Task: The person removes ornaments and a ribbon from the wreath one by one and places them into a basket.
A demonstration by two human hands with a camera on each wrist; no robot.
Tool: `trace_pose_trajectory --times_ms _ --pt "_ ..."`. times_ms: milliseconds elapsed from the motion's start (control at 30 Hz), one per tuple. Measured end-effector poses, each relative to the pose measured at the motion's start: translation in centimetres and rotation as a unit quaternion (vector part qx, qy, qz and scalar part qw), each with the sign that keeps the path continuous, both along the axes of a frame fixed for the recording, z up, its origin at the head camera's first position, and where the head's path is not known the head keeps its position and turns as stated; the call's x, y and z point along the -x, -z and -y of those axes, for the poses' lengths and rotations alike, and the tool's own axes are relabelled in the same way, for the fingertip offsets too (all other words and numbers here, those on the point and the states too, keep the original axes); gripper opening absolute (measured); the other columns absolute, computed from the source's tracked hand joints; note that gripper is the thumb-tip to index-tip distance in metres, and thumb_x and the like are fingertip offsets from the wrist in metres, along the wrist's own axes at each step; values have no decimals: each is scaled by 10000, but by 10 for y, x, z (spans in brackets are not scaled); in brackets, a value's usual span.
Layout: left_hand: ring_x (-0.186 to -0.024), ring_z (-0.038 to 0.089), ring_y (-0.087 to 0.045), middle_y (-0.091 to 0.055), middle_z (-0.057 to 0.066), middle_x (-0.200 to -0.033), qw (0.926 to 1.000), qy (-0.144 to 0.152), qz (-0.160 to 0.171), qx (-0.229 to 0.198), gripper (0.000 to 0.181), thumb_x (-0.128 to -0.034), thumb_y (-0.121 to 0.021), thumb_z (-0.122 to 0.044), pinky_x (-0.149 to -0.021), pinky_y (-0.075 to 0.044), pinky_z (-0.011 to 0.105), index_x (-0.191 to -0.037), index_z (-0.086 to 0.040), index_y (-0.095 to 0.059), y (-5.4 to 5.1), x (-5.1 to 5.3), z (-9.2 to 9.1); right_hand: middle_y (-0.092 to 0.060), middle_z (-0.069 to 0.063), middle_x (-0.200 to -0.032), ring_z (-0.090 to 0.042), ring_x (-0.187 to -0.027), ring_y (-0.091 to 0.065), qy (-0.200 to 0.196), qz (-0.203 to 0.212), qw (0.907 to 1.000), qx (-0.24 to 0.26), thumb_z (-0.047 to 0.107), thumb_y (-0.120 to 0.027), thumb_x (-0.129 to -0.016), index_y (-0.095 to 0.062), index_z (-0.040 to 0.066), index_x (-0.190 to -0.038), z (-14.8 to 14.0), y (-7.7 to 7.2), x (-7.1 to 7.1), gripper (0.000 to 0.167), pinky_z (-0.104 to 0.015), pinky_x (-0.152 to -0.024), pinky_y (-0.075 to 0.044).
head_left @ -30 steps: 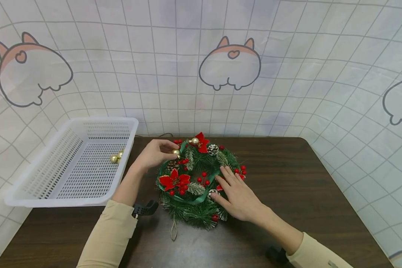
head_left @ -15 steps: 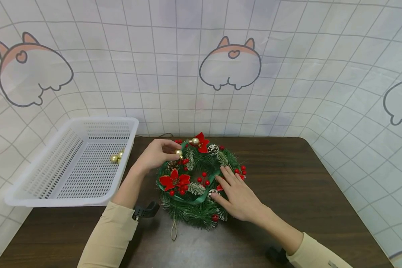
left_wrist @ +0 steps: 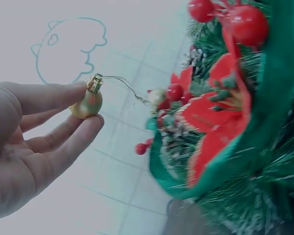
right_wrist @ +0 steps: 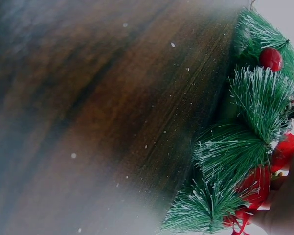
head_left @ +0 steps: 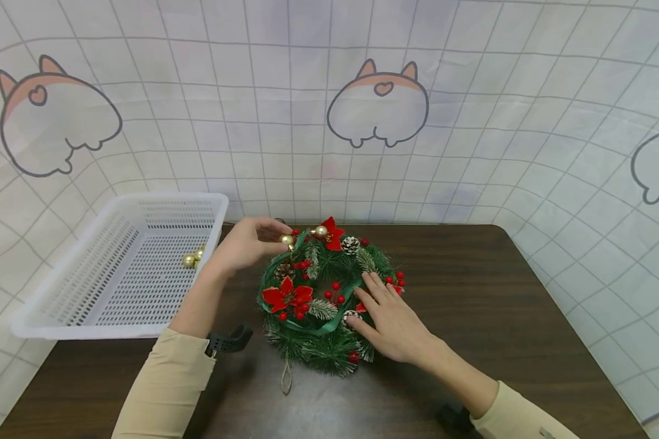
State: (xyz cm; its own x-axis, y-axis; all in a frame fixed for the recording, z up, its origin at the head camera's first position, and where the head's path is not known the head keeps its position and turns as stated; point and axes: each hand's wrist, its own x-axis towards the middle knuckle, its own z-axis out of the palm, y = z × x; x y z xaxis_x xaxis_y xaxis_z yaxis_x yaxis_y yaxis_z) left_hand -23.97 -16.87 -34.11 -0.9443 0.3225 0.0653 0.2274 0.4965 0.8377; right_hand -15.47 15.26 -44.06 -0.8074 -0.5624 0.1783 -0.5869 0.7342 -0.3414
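Centrally, the wreath lies on the tabletop and serves as the landmark for all positions given. At its far left side, the left hand pinches a small gold ball between thumb and fingers, cap upward; in the left wrist view the ball stands apart from the wreath. A thin thread runs from the cap toward the wreath, though whether its far end touches anything cannot be told. The right hand rests on the wreath's right side with fingers extended and slightly spread. For good handling, the pinch should probably be light, since a smooth ball may slip, and the thread led past the berries and the green ribbon without snagging, while the right hand steadies the wreath. Note the edges: the wreath's far side lies near the tabletop's back edge, and to its left the rim of the white basket limits the left forearm. The most generous room for movement appears to lie right of the wreath, with some also on its near side.
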Motion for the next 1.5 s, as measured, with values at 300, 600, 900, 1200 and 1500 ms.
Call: trace_pose_trajectory --times_ms 300,600,900,1200,1500 --pt "-1112 297 -665 -713 148 -1183 9997 103 -191 -91 325 -908 -778 -56 -885 -565 371 -1219 3 -709 -26 -4 8 -205 -222 -1663 -347 -1550 -110 15 18 10000 -18 544 -461 -1067 -432 -1 -1541 0 -2 0 723 -556 -1218 -157" --pt "-1143 289 -659 -704 137 -1221 9995 67 -199 224 310 -923 -770 -80 -877 -549 336 -1223 -17 -717 -49 -10 20 -206 -218 -1664 -345 -1550 -111 27 17 10000 -12 532 -477 -1063 -434 -1 -1540 -1 -4 0 716 -557 -1218 -158" --pt "-1143 273 -643 -684 148 -1252 9995 -32 -88 298 350 -934 -768 -118 -894 -528 331 -1259 -10 -696 -58 -13 40 -201 -216 -1666 -343 -1551 -108 27 31 9999 -93 536 -474 -1064 -425 2 -1545 -1 -5 0 721 -559 -1216 -164" --pt "-1187 287 -625 -684 133 -1266 9983 -224 -176 512 335 -942 -761 -125 -1025 -453 510 -1257 -25 -701 -67 -12 60 -192 -211 -1670 -343 -1552 -104 11 28 9999 -145 539 -476 -1062 -423 0 -1546 -2 -5 2 727 -558 -1216 -162" --pt "-1083 130 -666 -686 118 -1277 9977 -422 -197 484 410 -948 -776 -198 -997 -469 411 -1308 -31 -674 -71 -7 86 -198 -216 -1667 -349 -1549 -111 20 70 9999 -119 528 -483 -1063 -424 -2 -1545 -1 -5 0 719 -563 -1214 -166"
